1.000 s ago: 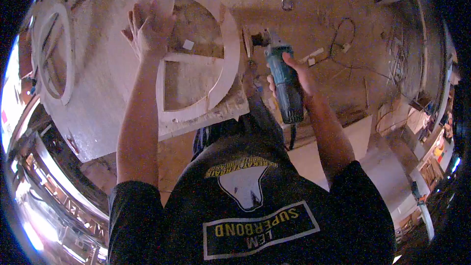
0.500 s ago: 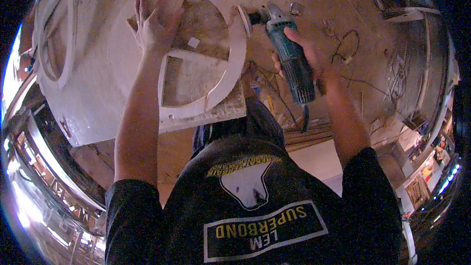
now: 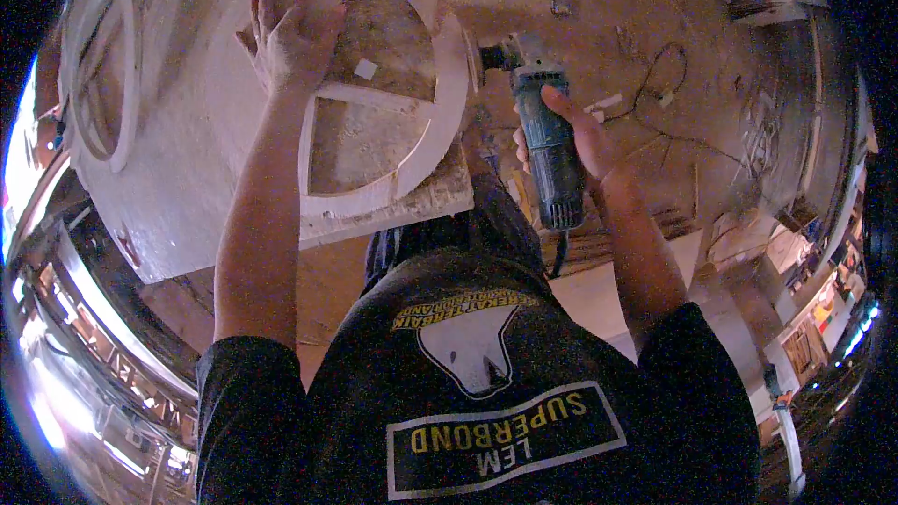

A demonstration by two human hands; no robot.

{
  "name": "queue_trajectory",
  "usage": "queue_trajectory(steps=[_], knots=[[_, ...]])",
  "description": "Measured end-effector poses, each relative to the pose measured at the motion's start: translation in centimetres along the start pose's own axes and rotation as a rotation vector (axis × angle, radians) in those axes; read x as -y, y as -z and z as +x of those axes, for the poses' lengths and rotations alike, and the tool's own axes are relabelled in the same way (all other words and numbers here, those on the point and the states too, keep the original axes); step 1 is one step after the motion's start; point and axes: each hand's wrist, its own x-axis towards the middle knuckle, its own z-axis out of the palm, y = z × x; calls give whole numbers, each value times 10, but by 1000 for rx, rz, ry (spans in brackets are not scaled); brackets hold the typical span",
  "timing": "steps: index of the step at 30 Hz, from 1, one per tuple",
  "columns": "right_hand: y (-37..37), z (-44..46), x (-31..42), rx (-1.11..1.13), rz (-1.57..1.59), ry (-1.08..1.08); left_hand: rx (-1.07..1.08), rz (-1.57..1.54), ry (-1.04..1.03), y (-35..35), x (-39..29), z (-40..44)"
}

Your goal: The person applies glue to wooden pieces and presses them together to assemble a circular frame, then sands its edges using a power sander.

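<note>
My right hand [image 3: 582,136] is wrapped around the body of a teal angle grinder [image 3: 547,145], thumb along its top side. The grinder's disc [image 3: 470,58] is seen edge-on beside the right outer edge of a pale round frame [image 3: 452,103]. I cannot tell whether disc and edge touch. The frame has a crossbar and openings through which the dusty floor shows. My left hand [image 3: 297,37] lies flat with fingers spread on the frame's upper left part. Under the frame is a pale board [image 3: 187,196].
Another oval frame [image 3: 122,70] is at the far left. A thin cable [image 3: 687,140] curls over the dusty floor on the right. A small white scrap [image 3: 366,68] shows through the frame's opening. The grinder's cord [image 3: 560,252] hangs toward my legs.
The grinder in my right hand has come down along the frame's right edge, closer to my body. My left hand stays at nearly the same place on the frame.
</note>
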Motion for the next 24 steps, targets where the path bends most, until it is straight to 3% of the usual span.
queue_trajectory(steps=[15,17,21,24], knots=[[12,-9,-43,-109,138,-93,18,53,11,-1,1,-1],[14,-3,-31,-55,150,-77,9,-52,31,7,-7,-2],[15,17,20,106,36,-7,41,39,31,1,0,-2],[9,25,54,44,26,-145,14,23,0,-3,5,-2]])
